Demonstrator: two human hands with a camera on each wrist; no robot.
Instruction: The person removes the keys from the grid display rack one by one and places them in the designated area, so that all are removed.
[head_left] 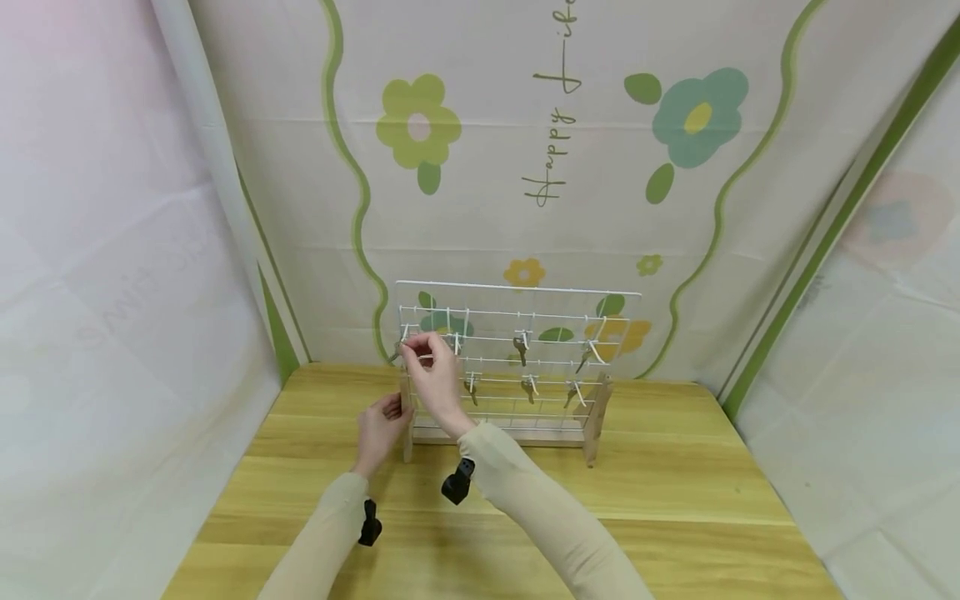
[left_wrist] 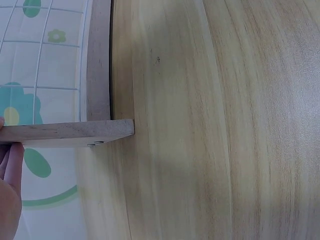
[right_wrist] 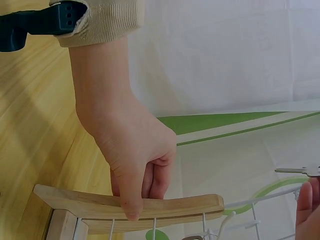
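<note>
A white wire grid rack point(head_left: 517, 288) on wooden feet stands on the table. My left hand point(head_left: 381, 433) grips its left wooden post point(right_wrist: 175, 205); in the right wrist view the thumb lies on one side, the fingers on the other. At the upper left hook my right hand point(head_left: 435, 375) pinches a metal key point(right_wrist: 295, 170) between thumb and fingertips, its blade pointing away from the fingers. Other keys hang from the hooks, among them an upper-row key point(head_left: 521, 350) and a lower-row key point(head_left: 471, 392). My right hand hides part of the grid's left side.
The rack's right wooden post point(head_left: 596, 421) stands on the wood-grain table point(head_left: 675, 500). Behind it hangs a pale cloth point(head_left: 480, 208) printed with flowers, and similar cloth walls rise on both sides. Each wrist carries a small black camera point(head_left: 458, 482).
</note>
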